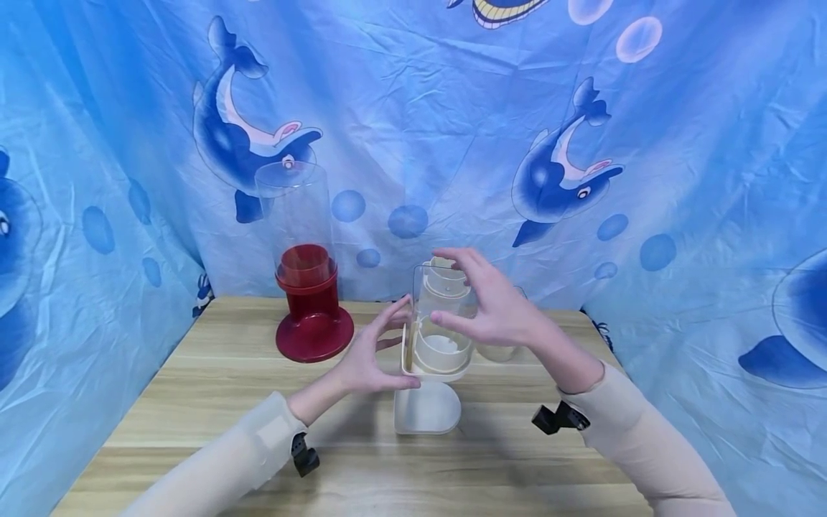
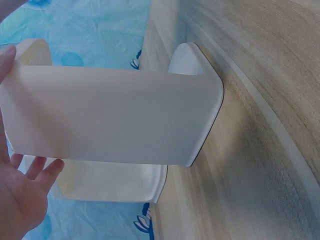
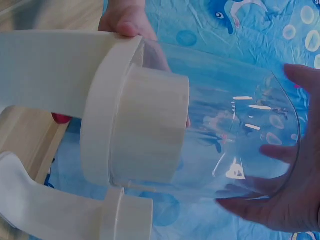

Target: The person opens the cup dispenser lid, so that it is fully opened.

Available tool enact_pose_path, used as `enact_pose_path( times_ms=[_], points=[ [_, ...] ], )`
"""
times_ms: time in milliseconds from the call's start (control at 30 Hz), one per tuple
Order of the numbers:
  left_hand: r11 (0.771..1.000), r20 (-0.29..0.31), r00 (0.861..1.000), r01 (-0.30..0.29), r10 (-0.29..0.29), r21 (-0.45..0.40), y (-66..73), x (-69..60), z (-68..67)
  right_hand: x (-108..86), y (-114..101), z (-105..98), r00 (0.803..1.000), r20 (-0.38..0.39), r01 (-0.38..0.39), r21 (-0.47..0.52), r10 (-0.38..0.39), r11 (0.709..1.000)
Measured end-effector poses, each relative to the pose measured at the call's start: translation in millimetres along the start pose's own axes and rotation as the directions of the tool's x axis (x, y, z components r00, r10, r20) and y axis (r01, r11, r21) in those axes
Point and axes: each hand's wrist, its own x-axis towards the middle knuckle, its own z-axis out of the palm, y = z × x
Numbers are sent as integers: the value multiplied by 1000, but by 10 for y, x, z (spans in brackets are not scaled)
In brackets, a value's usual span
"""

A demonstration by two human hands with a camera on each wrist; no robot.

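A white stand (image 1: 427, 409) has a flat foot, a tall flat back panel (image 2: 110, 117) and a ring-shaped holder with a raised collar (image 3: 150, 125). A clear open container (image 3: 225, 105) sits over the collar. My left hand (image 1: 365, 359) grips the stand's upper part, its thumb at the near edge and its fingers on the far side. Around the container's upper end is my right hand (image 1: 500, 305), with thumb and fingers spread to either side. Its thumb looks slightly apart from the rim; contact of the other fingers cannot be told through the clear wall.
A second white stand (image 3: 127, 220) is behind the held one. Back left stands a red stand (image 1: 314, 337) with a tall clear cylinder (image 1: 293, 205). Part of another clear vessel (image 1: 497, 352) shows behind my right hand. A blue dolphin-print curtain (image 1: 400, 143) surrounds the wooden table (image 1: 220, 402).
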Motion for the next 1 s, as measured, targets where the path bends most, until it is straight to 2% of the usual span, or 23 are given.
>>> enact_pose_path(
  times_ms=[100,167,400,733,1000],
  points=[
    [1000,1,1000,20,-20,-13,19,-6,15,11,-8,21,997,61,-32,-58,35,998],
    [999,-4,1000,29,-29,-18,36,-11,28,22,-5,28,997,76,-26,-73,31,997],
    [998,-16,998,53,-53,-24,36,-29,75,43,-5,30,997,76,-8,-45,12,999],
    [999,-22,999,47,-47,14,39,-35,65,54,4,9,996,87,12,8,-12,1000],
    [997,-17,998,65,-65,35,47,-44,51,51,-44,-17,993,113,20,-24,-18,1000]
  ],
)
